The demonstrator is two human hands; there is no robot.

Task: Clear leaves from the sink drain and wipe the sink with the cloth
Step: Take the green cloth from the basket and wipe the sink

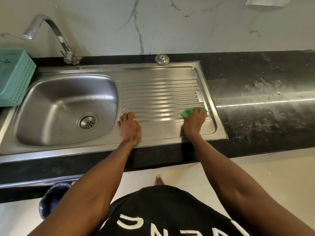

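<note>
My right hand (pixel 194 120) grips the green cloth (pixel 188 112), fingers curled round it, at the drainboard's (pixel 160 92) right end. My left hand (pixel 129 127) rests on the drainboard's left edge beside the sink (pixel 56 99), fingers loosely bent.

1. A white marble-look wall (pixel 170 26) with grey veins rises behind the counter.
2. The black stone counter (pixel 265 92) runs left to right, glossy, streaked with pale smears and a bright line of reflected light.
3. A teal perforated basket (pixel 15 82) stands at the left edge.
4. The floor (pixel 272 176) below is pale and smooth.
5. A dark bin (pixel 51 200) with a liner stands under the counter's front edge.
</note>
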